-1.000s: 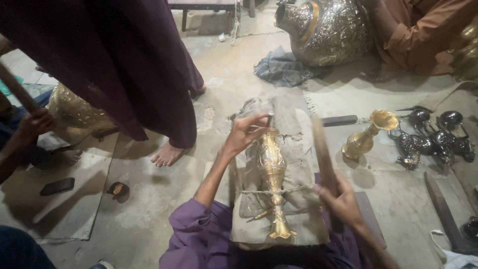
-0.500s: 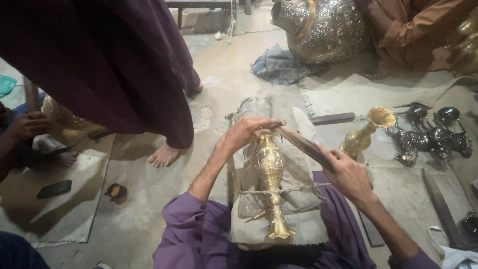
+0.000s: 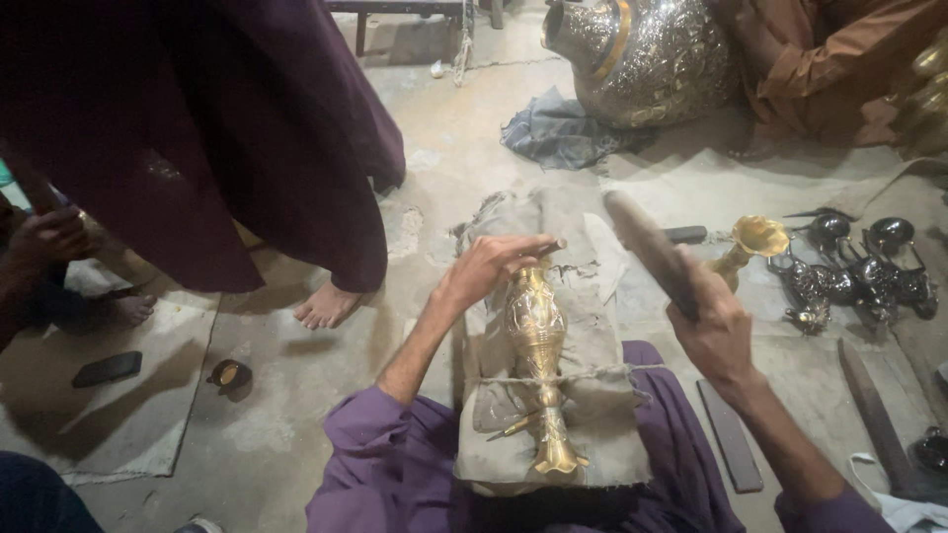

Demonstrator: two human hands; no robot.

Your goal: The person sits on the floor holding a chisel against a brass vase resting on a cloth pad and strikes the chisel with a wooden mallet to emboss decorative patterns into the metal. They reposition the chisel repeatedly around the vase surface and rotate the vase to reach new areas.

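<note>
A golden brass vase (image 3: 538,336) lies lengthwise on a grey cloth-covered pad (image 3: 592,434) across my lap, tied down by a string. My left hand (image 3: 489,268) pinches a small dark punch tool (image 3: 546,249) against the vase's far end. My right hand (image 3: 713,331) grips a dark wooden mallet (image 3: 647,247), raised above and to the right of the vase.
A standing person in a dark maroon robe (image 3: 217,128) with a bare foot (image 3: 324,306) is at left. Another golden vase (image 3: 746,247) and dark metal pieces (image 3: 859,266) lie at right. A large embossed silver vessel (image 3: 642,54) stands at the back. A phone (image 3: 107,368) lies on a mat.
My right hand has lifted the mallet up and away from the vase. My left hand stays on the vase's far end with the punch.
</note>
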